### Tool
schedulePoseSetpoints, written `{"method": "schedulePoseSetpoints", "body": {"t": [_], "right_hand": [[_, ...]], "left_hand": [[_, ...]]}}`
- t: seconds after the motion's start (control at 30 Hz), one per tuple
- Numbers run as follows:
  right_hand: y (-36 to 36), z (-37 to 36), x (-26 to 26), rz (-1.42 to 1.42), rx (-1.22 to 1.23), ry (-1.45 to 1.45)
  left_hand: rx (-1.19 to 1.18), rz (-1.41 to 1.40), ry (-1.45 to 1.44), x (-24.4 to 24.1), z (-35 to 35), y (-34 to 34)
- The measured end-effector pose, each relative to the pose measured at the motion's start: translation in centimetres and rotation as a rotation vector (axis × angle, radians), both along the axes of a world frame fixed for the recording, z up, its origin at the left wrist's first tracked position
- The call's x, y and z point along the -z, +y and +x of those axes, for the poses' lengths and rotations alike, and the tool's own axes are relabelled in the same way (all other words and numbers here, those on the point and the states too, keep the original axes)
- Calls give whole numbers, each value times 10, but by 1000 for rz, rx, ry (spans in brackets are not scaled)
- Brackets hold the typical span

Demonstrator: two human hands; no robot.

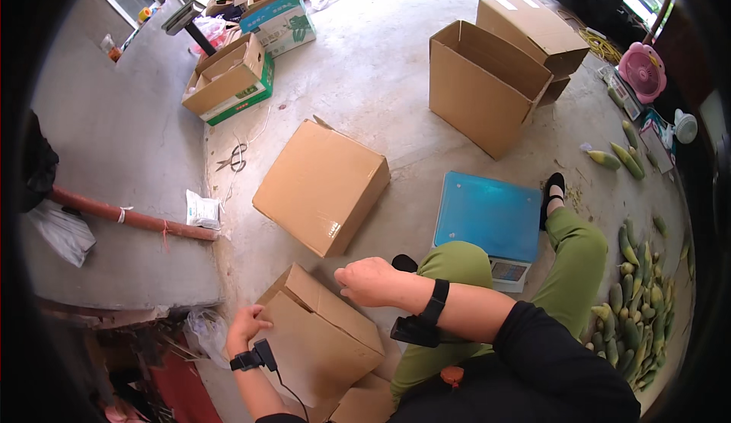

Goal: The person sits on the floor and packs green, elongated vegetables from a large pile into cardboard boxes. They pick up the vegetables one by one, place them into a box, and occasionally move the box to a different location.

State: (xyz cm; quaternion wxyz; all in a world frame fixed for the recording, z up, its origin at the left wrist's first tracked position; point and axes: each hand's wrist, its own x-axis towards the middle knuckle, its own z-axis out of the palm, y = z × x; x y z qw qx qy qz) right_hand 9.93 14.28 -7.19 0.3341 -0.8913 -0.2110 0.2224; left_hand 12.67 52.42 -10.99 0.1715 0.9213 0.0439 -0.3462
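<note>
My left hand [248,325] is at the left edge of a cardboard box [320,343] that stands low in front of me; its fingers are partly spread, and whether they touch the box I cannot tell. Above the far right side of that box hangs my right hand [368,282], its fingers curled; the view does not show whether anything is in them. Beyond both hands a second cardboard box [320,180] rests on the concrete floor. To its right lies a platform scale with a blue top [491,214], close to my knees.
Two more cardboard boxes [480,92] [531,29] stand at the far right. Many cucumbers [634,314] are heaped on the floor at right. Scissors [234,158] lie near the left wall, with a red pipe [137,217] nearer. Printed cartons [234,86] stand at far left.
</note>
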Motion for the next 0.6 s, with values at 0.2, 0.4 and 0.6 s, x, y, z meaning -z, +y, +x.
{"method": "schedulePoseSetpoints", "body": {"t": [0.2, 0.4, 0.6], "right_hand": [[-7, 2, 4, 125, 114, -54], [-27, -4, -3, 500, 421, -93], [-84, -14, -35, 841, 658, -213]], "left_hand": [[-95, -218, -146, -74, -79, -19], [-16, -247, -562, -216, -123, -96], [320, -40, -921, -294, -125, -212]]}}
